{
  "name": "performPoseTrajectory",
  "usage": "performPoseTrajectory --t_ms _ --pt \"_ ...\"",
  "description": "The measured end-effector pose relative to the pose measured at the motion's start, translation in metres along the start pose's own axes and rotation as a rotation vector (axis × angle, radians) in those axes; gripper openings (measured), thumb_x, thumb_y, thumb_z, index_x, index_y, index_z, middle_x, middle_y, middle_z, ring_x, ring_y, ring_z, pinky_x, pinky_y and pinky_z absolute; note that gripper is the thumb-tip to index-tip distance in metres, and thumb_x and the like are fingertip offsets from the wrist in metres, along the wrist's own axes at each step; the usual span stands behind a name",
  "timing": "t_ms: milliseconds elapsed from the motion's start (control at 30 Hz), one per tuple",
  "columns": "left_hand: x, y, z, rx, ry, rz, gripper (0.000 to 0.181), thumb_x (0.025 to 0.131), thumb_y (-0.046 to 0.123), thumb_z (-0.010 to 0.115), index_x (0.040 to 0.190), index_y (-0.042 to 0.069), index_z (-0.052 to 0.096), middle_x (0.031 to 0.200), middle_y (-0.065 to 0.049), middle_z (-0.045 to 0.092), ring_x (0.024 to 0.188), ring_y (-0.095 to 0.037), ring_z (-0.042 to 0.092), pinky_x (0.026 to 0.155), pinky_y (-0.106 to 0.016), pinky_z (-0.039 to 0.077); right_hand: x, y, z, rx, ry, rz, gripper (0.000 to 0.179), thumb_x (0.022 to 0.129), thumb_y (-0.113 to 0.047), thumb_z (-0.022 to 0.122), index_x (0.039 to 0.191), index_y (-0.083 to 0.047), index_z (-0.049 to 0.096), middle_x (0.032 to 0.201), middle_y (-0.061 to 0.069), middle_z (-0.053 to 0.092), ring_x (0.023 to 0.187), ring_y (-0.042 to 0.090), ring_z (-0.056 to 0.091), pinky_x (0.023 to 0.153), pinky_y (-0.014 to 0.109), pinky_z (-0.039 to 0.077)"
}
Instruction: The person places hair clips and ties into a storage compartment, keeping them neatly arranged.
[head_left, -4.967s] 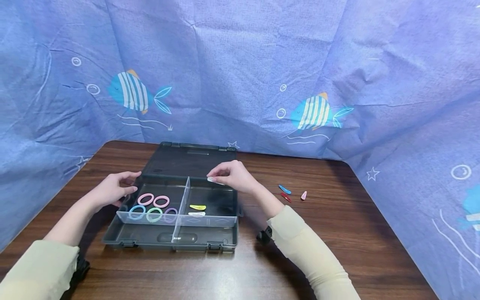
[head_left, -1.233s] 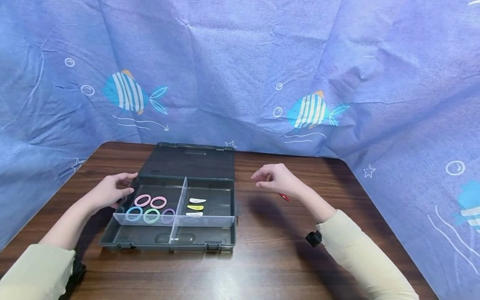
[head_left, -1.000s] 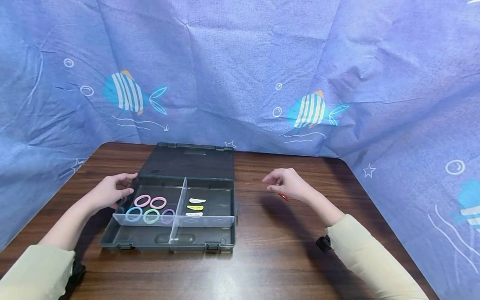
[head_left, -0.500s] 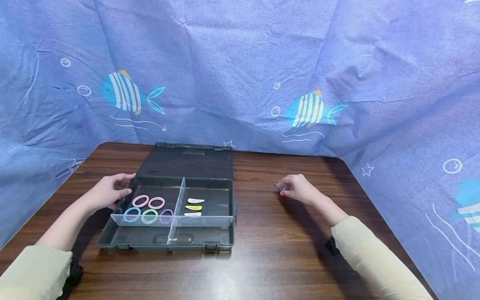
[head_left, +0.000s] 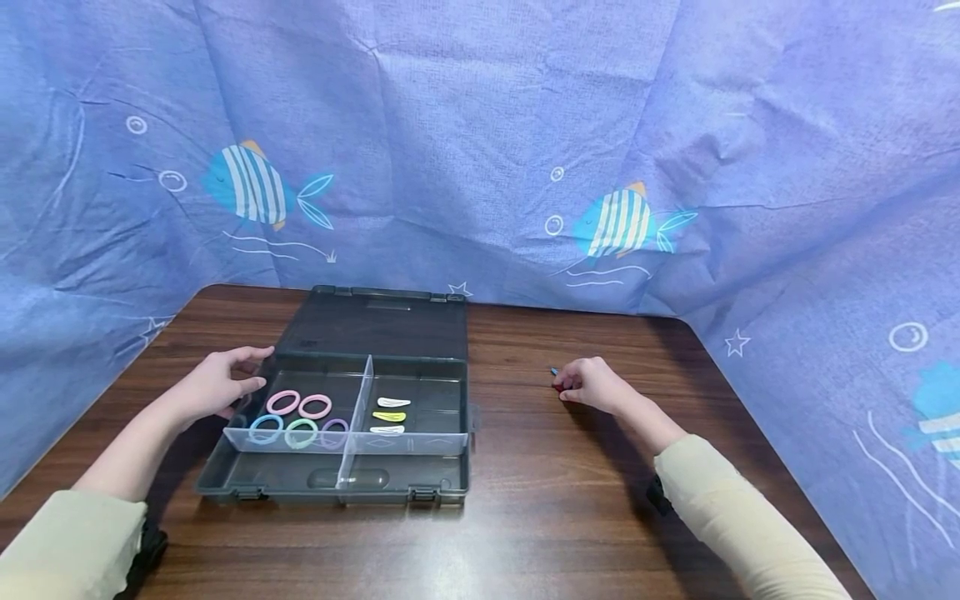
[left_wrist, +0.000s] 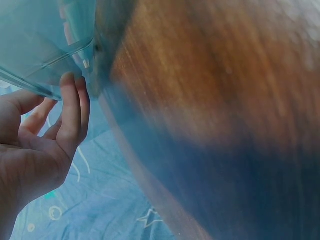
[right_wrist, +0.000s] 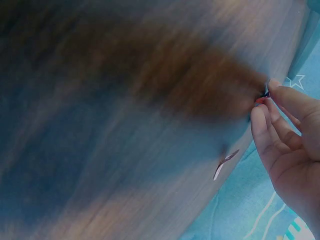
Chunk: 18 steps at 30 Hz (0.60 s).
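Observation:
On the table right of the box, my right hand (head_left: 596, 385) pinches a red hair clip (head_left: 558, 387) between thumb and fingertips. The tip of a blue hair clip (head_left: 554, 372) shows just beyond those fingers, which hide most of it. A pale pink clip (right_wrist: 227, 158) lies on the table in the right wrist view. My left hand (head_left: 213, 385) rests with loosely bent fingers at the left side of a dark clear divided box (head_left: 408, 482). Inside its back right compartment lie a yellow clip (head_left: 389, 417) and two white clips (head_left: 393, 402).
Pink hair ties (head_left: 315, 407), with blue, green and purple ones, sit in the box's back left compartment. The box's lid (head_left: 378, 325) lies folded back behind it. A fish-print cloth (head_left: 465, 125) hangs along the wooden table's (head_left: 517, 533) back edge.
A second white clip has joined the others in the box. My right hand has moved right from the box, down to the clips on the table, and pinches the red one. My left hand stays put.

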<state>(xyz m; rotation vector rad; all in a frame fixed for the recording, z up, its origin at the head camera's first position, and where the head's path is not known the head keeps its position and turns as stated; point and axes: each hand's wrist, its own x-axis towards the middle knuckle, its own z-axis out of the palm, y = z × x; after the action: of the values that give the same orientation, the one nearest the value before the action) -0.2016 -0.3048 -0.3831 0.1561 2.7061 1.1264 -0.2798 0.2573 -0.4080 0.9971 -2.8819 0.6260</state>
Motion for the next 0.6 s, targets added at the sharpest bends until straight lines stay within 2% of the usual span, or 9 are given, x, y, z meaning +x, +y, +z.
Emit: performPoseTrajectory --t_ms 367,600 --pt "0.0008 -0.0026 -0.0005 0.001 -0.006 -0.012 0.059 0.095 0.014 0.054 0.145 -0.002 0.028 0.125 -0.035 0.042 0.092 -0.031 0.058 0.06 -0.039 0.055 -0.002 -0.0011 0.0008 0.014 -0.011 0.002 0.013 0.072 0.0 0.074 0.084 -0.006 0.072 0.071 -0.002 0.068 0.062 0.003 0.056 0.058 0.02 0.047" --pt "0.0005 -0.001 -0.0003 0.003 -0.01 -0.015 0.059 0.095 0.014 0.054 0.145 -0.002 0.028 0.125 -0.035 0.041 0.092 -0.031 0.058 0.06 -0.039 0.056 -0.001 -0.0005 0.0006 -0.002 0.024 -0.009 0.016 0.071 0.005 0.072 0.082 -0.007 0.073 0.072 0.0 0.07 0.062 0.003 0.057 0.057 0.02 0.046"
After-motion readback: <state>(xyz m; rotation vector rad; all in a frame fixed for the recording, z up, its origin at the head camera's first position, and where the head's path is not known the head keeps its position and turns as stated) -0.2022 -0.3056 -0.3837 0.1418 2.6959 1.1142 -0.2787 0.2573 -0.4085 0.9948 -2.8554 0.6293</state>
